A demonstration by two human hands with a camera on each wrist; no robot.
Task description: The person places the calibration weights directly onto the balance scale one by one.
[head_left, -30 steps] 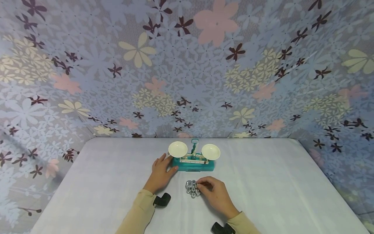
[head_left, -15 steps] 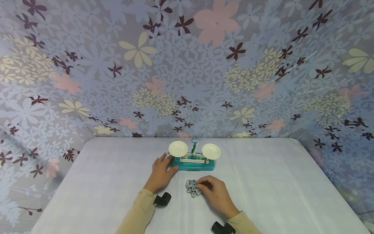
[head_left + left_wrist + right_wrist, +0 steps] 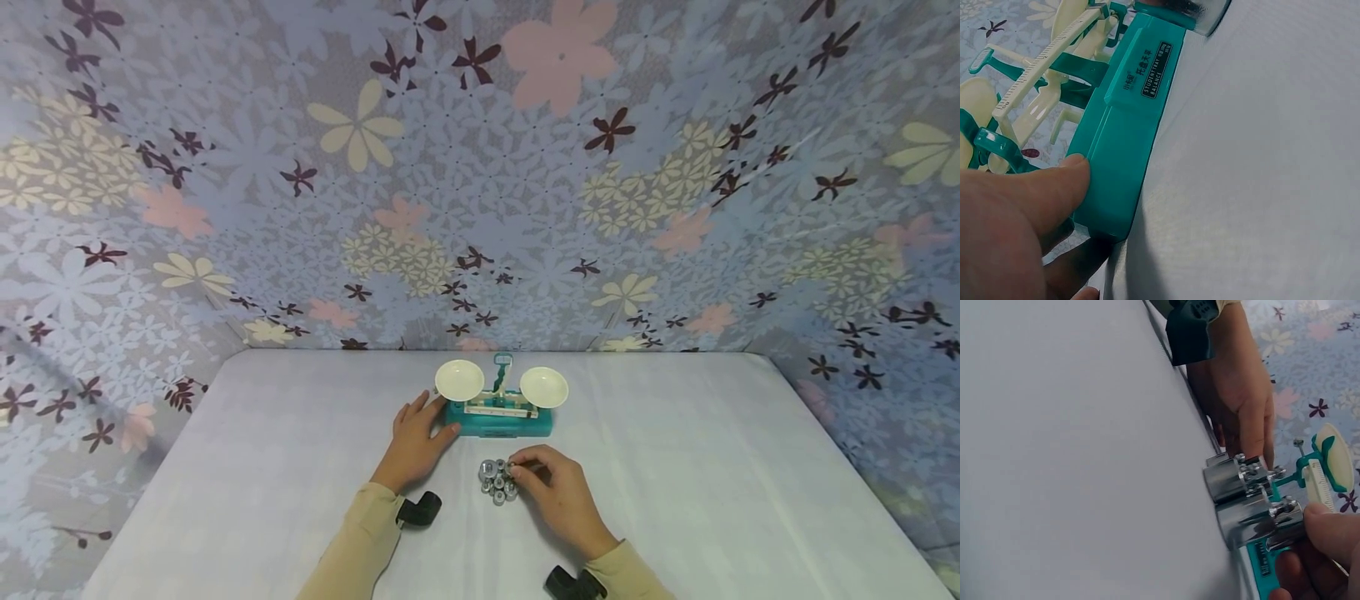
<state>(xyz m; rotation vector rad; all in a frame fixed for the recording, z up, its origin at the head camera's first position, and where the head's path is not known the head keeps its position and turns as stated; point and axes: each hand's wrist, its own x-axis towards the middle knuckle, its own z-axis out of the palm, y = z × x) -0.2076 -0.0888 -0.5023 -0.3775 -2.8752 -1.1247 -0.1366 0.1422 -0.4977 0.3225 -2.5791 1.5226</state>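
A teal tray balance (image 3: 504, 427) with two cream pans stands near the back of the table in the head view. My left hand (image 3: 415, 442) grips the left end of its base. In the left wrist view the thumb (image 3: 1063, 187) presses the front of the base, with a finger below the end. Closer to me sits a tight cluster of several shiny metal weights (image 3: 488, 470) with knobs. At the cluster's right side, my right hand (image 3: 557, 493) pinches one metal weight (image 3: 1285, 528) between thumb and fingers, beside the others. The fingertips partly hide it.
A white cloth (image 3: 720, 483) covers the table. Behind and at both sides rises a floral fabric wall (image 3: 480, 183). The left pan (image 3: 460, 381) and right pan (image 3: 544, 387) hold nothing visible. Black wrist cameras (image 3: 420, 509) sit at both cuffs.
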